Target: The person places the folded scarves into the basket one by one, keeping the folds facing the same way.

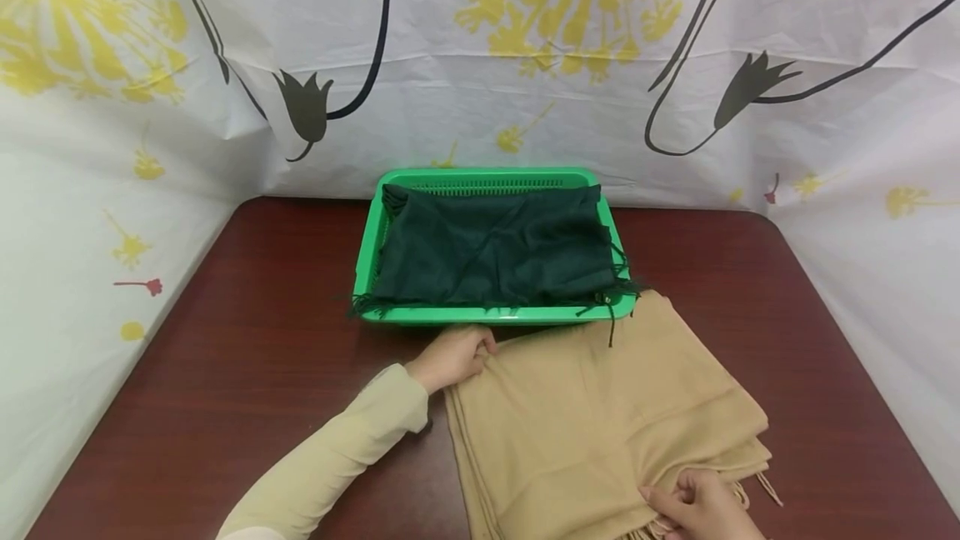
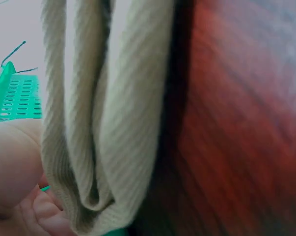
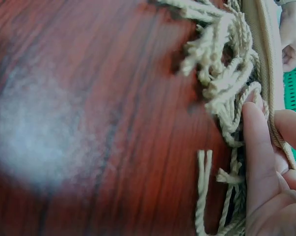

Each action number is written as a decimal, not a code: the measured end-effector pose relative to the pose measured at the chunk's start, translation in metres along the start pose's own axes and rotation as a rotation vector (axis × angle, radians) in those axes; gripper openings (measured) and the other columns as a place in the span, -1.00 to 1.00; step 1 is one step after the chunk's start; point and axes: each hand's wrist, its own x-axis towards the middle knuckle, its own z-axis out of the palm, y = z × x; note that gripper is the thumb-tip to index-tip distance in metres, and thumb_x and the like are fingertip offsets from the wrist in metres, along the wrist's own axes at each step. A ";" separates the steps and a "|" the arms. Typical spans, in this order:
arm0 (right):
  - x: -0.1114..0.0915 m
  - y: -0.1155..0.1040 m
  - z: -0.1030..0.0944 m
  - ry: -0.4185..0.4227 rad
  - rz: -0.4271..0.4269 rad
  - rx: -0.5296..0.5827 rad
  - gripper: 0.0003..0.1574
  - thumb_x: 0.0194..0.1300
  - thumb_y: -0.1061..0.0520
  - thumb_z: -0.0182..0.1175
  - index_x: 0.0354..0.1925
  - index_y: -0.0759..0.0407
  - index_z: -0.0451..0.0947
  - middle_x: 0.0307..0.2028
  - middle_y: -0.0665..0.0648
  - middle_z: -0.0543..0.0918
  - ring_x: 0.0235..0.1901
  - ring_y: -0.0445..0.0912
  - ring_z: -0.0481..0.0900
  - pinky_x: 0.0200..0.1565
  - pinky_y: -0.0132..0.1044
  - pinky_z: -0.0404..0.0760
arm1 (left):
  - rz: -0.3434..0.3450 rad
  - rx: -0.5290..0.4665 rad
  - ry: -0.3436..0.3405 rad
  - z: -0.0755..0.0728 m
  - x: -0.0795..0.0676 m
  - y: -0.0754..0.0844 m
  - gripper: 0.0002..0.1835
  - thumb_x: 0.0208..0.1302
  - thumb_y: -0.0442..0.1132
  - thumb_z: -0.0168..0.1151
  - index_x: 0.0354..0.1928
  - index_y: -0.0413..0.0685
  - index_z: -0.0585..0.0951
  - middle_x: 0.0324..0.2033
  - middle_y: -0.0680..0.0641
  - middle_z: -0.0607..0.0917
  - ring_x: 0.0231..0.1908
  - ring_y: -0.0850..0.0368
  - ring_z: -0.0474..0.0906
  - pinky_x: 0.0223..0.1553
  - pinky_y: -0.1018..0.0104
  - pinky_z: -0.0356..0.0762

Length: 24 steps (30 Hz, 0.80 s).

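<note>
A folded tan scarf with fringed ends lies on the table in the head view, its far right corner against the basket's front. My left hand pinches its far left corner, close below the basket. In the left wrist view the scarf's stacked folds hang beside the left hand. At the near right edge my right hand pinches the scarf between thumb and fingers. The right wrist view shows this right hand at the edge, beside the twisted tan fringe.
A green plastic basket stands at the table's back middle, holding a folded dark green scarf whose fringe hangs over the rim. The dark red-brown table meets a white patterned cloth behind and at both sides.
</note>
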 end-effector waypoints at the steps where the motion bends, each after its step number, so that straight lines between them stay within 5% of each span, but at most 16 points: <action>1: 0.000 0.000 0.000 0.000 0.000 -0.001 -0.61 0.17 0.09 0.16 -0.64 0.32 0.38 -0.78 0.00 0.53 -0.78 -0.31 0.43 -0.67 -0.40 0.48 | -0.002 0.002 0.006 0.000 0.000 0.000 -0.85 0.01 -0.43 0.16 -0.33 -0.11 0.57 -0.34 -0.03 0.60 -0.33 0.13 0.47 -0.24 0.33 0.43; 9: 0.000 -0.002 -0.003 -0.034 0.046 0.053 -0.57 0.20 0.05 0.12 -0.63 0.33 0.36 -0.68 0.10 0.58 -0.69 -0.22 0.51 -0.59 -0.38 0.53 | -0.038 -0.031 0.022 0.000 -0.007 -0.003 -0.81 0.07 -0.41 0.06 -0.26 -0.10 0.56 -0.40 0.00 0.57 -0.42 0.17 0.42 -0.33 0.36 0.41; 15: -0.003 -0.003 -0.013 -0.066 0.097 0.096 -0.55 0.24 0.00 0.07 -0.57 0.36 0.42 -0.58 0.15 0.60 -0.58 -0.13 0.57 -0.51 -0.32 0.57 | -0.120 -0.121 0.035 -0.003 -0.022 -0.013 -0.79 0.18 -0.22 0.09 -0.19 -0.17 0.53 -0.43 0.00 0.57 -0.41 0.20 0.48 -0.36 0.35 0.43; 20: -0.001 -0.004 -0.036 -0.055 -0.057 -0.029 -0.63 0.27 0.10 0.04 -0.54 0.35 0.47 -0.58 0.03 0.58 -0.59 -0.24 0.52 -0.55 -0.32 0.54 | -0.191 -0.176 0.049 -0.006 -0.041 -0.016 -0.69 0.19 -0.12 0.13 -0.17 -0.23 0.53 -0.43 -0.01 0.56 -0.40 0.19 0.46 -0.36 0.32 0.43; 24: 0.001 -0.002 -0.057 0.120 -0.190 -0.172 -0.83 0.19 0.20 0.14 -0.48 0.26 0.55 -0.60 -0.06 0.60 -0.61 -0.28 0.52 -0.61 -0.39 0.47 | -0.207 -0.164 0.061 -0.007 -0.057 -0.016 -0.65 0.13 -0.18 0.18 -0.12 -0.30 0.50 -0.43 -0.01 0.53 -0.39 0.18 0.45 -0.36 0.32 0.42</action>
